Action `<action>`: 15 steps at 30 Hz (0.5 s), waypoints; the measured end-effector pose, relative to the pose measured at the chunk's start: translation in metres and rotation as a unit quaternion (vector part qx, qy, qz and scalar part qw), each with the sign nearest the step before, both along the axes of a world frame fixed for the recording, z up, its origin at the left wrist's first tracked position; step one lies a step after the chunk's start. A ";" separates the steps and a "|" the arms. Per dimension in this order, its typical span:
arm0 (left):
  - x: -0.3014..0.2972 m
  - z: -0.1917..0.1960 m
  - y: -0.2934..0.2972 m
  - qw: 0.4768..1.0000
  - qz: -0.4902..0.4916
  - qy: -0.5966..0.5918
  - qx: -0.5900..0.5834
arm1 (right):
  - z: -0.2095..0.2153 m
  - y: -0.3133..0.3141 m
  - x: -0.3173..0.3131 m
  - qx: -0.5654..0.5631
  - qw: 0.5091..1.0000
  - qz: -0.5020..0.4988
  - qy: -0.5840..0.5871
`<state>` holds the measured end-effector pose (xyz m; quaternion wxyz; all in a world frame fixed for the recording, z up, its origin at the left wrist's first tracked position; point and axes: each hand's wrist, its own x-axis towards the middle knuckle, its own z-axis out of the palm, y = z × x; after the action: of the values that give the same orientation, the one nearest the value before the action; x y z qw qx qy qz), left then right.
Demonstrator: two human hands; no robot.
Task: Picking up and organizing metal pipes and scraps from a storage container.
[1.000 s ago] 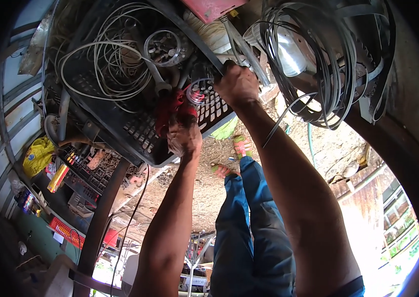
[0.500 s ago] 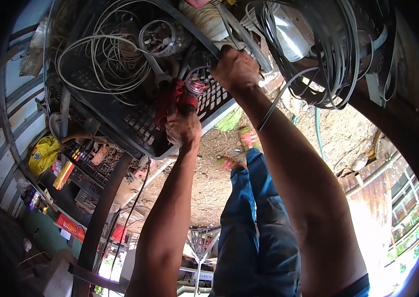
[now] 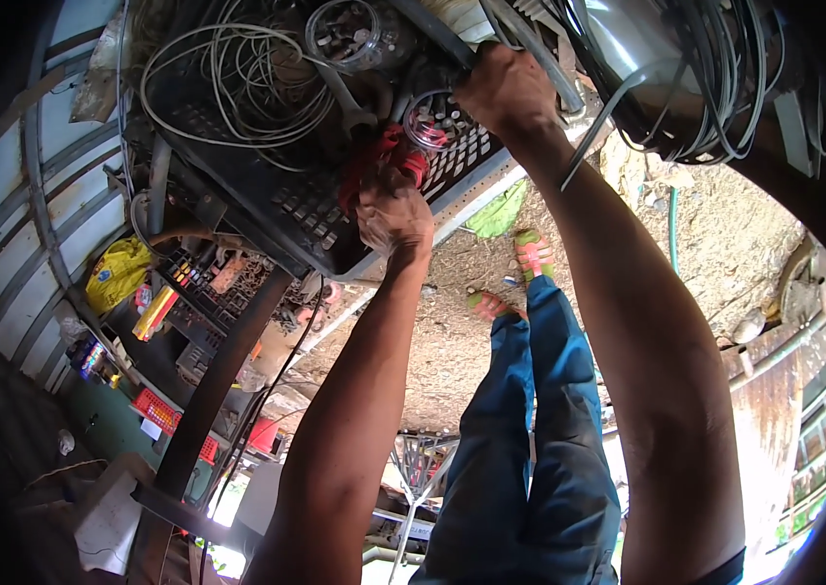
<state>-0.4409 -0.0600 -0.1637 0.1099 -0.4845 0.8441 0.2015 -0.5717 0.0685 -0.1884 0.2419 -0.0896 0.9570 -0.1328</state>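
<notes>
My left hand (image 3: 393, 213) is closed on a red object (image 3: 374, 161) inside a black perforated crate (image 3: 237, 195); its exact kind is partly hidden by my fingers. Higher and to the right, my right hand (image 3: 511, 93) closes around the end of a long dark bar (image 3: 434, 34) at the crate's right side. Right beside the red object stands a clear jar of small metal pieces (image 3: 437, 119). An open-ended wrench (image 3: 350, 105) lies near it. A loose coil of pale wire (image 3: 228, 112) and another clear jar (image 3: 345, 37) sit farther back.
A grey bar (image 3: 540, 54) slants past my right hand. Dark cable coils (image 3: 715, 88) hang at upper right. Below the crate, a dark post (image 3: 237, 356) runs down, near a yellow bag (image 3: 118, 276) and a red basket (image 3: 157, 411). My feet stand on bare ground (image 3: 452, 375).
The whole view has shifted, so the crate, hands and ground appear farther right and slightly higher. Both hands keep their holds, with little visible movement relative to the crate.
</notes>
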 end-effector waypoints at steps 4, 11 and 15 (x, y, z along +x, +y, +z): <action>0.014 -0.011 -0.002 0.992 -0.033 0.124 0.002 | -0.004 0.003 0.001 0.031 0.998 0.056 0.022; 0.021 -0.009 -0.003 0.973 -0.095 0.208 0.045 | 0.003 0.004 0.005 -0.082 0.988 -0.124 0.028; 0.029 -0.004 0.004 0.974 -0.187 0.127 0.002 | 0.009 0.002 0.002 -0.117 0.973 -0.197 0.004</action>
<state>-0.4123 -0.0562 -0.1673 0.0390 -0.2879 0.9265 0.2391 -0.5692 0.0701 -0.1798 0.1953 0.0722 0.9346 -0.2883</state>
